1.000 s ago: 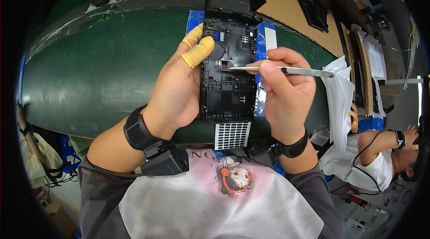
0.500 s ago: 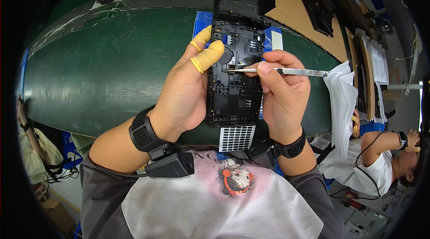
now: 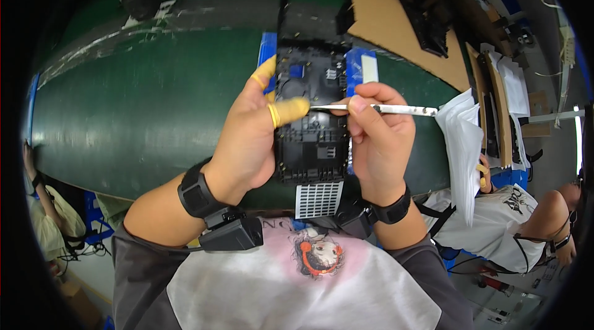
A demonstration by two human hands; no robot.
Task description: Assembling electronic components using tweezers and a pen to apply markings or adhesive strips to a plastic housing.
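Observation:
My left hand [image 3: 247, 125], with yellow finger cots on thumb and index finger, grips the left edge of a long black plastic housing [image 3: 312, 138]. The housing has ribs, small posts and an open frame at its far end. In my right hand [image 3: 383, 135] is a pair of metal tweezers [image 3: 402, 109], held nearly level. Its tip reaches the tip of my left thumb over the middle of the housing. Whether the tweezers hold anything is too small to tell. Beneath the housing, blue pieces [image 3: 359, 70] show on either side.
A white sheet with a grid of black labels [image 3: 318, 200] lies at the near table edge. Cardboard [image 3: 383, 20] with a black frame part [image 3: 424, 20] is at the far right. White foam sheets [image 3: 461, 144] hang over the right edge. Other people sit left and right.
My left thumb has come down from higher on the housing to the tweezers' tip. The view has shifted slightly, and the person on the right has lowered an arm.

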